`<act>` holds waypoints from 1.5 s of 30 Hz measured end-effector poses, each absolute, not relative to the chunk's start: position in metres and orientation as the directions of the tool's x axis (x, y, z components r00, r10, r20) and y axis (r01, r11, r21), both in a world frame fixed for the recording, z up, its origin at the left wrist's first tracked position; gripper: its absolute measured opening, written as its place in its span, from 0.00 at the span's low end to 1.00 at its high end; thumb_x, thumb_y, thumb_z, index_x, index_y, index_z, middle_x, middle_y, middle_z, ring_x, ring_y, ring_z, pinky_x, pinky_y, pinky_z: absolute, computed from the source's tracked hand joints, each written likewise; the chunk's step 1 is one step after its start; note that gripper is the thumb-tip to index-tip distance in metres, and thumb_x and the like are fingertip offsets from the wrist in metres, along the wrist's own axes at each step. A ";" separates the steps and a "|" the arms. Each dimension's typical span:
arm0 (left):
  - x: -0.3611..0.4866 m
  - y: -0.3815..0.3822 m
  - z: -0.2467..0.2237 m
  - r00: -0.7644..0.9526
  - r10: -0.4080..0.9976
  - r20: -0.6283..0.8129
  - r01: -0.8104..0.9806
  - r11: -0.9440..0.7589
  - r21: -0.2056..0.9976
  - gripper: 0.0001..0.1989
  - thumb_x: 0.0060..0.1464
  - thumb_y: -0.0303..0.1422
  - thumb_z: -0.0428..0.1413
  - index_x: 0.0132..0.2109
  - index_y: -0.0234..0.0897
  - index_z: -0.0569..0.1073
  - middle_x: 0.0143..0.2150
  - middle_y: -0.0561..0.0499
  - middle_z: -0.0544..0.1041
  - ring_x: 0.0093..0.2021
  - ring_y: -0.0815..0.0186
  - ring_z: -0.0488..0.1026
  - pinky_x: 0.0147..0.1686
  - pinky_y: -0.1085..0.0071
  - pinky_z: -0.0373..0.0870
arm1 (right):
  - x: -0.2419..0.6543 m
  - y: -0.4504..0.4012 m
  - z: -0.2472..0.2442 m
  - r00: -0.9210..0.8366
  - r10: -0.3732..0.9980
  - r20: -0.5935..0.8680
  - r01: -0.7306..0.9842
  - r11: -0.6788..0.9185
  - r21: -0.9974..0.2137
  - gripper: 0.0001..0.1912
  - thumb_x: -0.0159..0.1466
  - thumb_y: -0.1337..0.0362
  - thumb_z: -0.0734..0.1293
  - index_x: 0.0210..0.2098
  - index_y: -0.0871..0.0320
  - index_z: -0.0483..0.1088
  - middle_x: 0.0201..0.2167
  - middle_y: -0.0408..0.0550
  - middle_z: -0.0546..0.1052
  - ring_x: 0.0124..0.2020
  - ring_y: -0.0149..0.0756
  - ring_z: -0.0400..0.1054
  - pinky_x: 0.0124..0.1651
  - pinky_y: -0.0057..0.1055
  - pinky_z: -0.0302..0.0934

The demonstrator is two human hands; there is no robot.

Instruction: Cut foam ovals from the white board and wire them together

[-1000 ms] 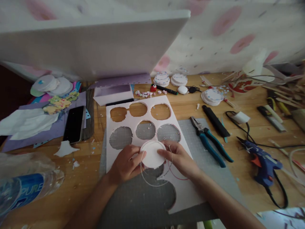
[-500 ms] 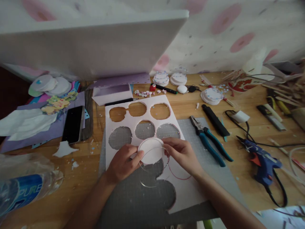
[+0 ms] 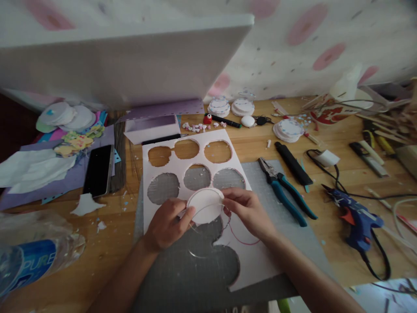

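A round white disc (image 3: 204, 206), of card or thin foam, is held tilted over the cutting mat. My left hand (image 3: 169, 222) grips its left edge, thumb on the face. Against its right edge, my right hand (image 3: 246, 211) has thumb and forefinger pinched on a thin wire (image 3: 210, 205) that arcs across the disc. More loops of the wire hang below, and a red strand curves beneath my right hand. Under both hands lies a white sheet (image 3: 257, 265) with several round holes cut out, resting on a grey cutting mat (image 3: 182, 282).
Pliers (image 3: 286, 191), a black cutter (image 3: 293, 163) and a blue glue gun (image 3: 355, 217) lie to the right. A phone (image 3: 98, 170) and a plastic bottle (image 3: 39, 261) are on the left. Stacked white discs (image 3: 289, 129) and a white box (image 3: 153, 129) stand behind.
The view has shifted slightly. Both hands keep their hold at the disc, and the wire loops below it have moved a little.
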State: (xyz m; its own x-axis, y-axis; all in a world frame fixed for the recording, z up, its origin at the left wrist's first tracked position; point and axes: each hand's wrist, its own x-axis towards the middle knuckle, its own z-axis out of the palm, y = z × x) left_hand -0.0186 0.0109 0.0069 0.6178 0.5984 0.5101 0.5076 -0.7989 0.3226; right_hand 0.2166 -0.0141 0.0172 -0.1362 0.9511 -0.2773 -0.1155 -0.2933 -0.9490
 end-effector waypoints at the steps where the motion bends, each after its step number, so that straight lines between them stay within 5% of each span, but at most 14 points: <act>1: -0.017 0.011 0.009 0.622 0.578 0.528 0.491 -0.813 0.312 0.07 0.61 0.29 0.51 0.37 0.39 0.73 0.28 0.51 0.77 0.30 0.66 0.74 0.32 0.72 0.72 | 0.216 -0.015 0.017 -0.127 0.952 -0.279 -0.109 -0.293 -0.950 0.10 0.58 0.58 0.69 0.35 0.57 0.78 0.23 0.43 0.72 0.23 0.28 0.61 0.26 0.26 0.57; 22: -0.004 0.012 0.023 0.597 0.658 0.459 0.481 -0.751 0.452 0.15 0.63 0.29 0.47 0.28 0.39 0.71 0.19 0.55 0.70 0.22 0.69 0.69 0.25 0.73 0.66 | 0.213 -0.019 0.013 -0.104 0.981 -0.164 0.238 -0.136 -0.962 0.12 0.65 0.62 0.61 0.35 0.57 0.77 0.19 0.42 0.69 0.22 0.32 0.64 0.25 0.27 0.58; 29: -0.004 0.012 0.023 0.591 0.673 0.445 0.486 -0.737 0.468 0.16 0.63 0.30 0.47 0.28 0.39 0.71 0.19 0.54 0.71 0.23 0.68 0.70 0.26 0.73 0.67 | 0.212 -0.020 0.015 -0.125 0.981 -0.151 0.263 -0.114 -0.958 0.13 0.65 0.64 0.60 0.32 0.59 0.76 0.17 0.41 0.69 0.21 0.29 0.62 0.25 0.26 0.56; 38: -0.012 0.012 0.013 0.583 0.675 0.453 0.483 -0.736 0.475 0.08 0.61 0.28 0.50 0.38 0.38 0.74 0.27 0.52 0.77 0.28 0.67 0.74 0.30 0.72 0.71 | 0.216 -0.015 0.023 -0.125 0.978 -0.169 0.147 -0.150 -0.978 0.16 0.63 0.59 0.61 0.42 0.60 0.78 0.19 0.43 0.74 0.20 0.31 0.67 0.25 0.27 0.63; 41: -0.009 0.012 0.017 0.594 0.672 0.442 0.468 -0.735 0.490 0.08 0.61 0.28 0.50 0.34 0.39 0.73 0.25 0.53 0.76 0.26 0.68 0.74 0.28 0.73 0.70 | 0.217 -0.017 0.020 -0.082 0.990 -0.117 0.212 -0.097 -0.972 0.16 0.64 0.59 0.63 0.47 0.59 0.76 0.21 0.44 0.76 0.20 0.30 0.67 0.24 0.26 0.62; 45: -0.006 0.013 0.022 0.605 0.654 0.454 0.457 -0.752 0.475 0.12 0.63 0.29 0.48 0.32 0.39 0.71 0.22 0.54 0.75 0.24 0.69 0.73 0.26 0.74 0.70 | 0.218 -0.018 0.016 -0.078 0.995 -0.060 0.333 -0.030 -0.943 0.13 0.65 0.61 0.62 0.39 0.58 0.78 0.23 0.45 0.76 0.19 0.30 0.66 0.23 0.26 0.61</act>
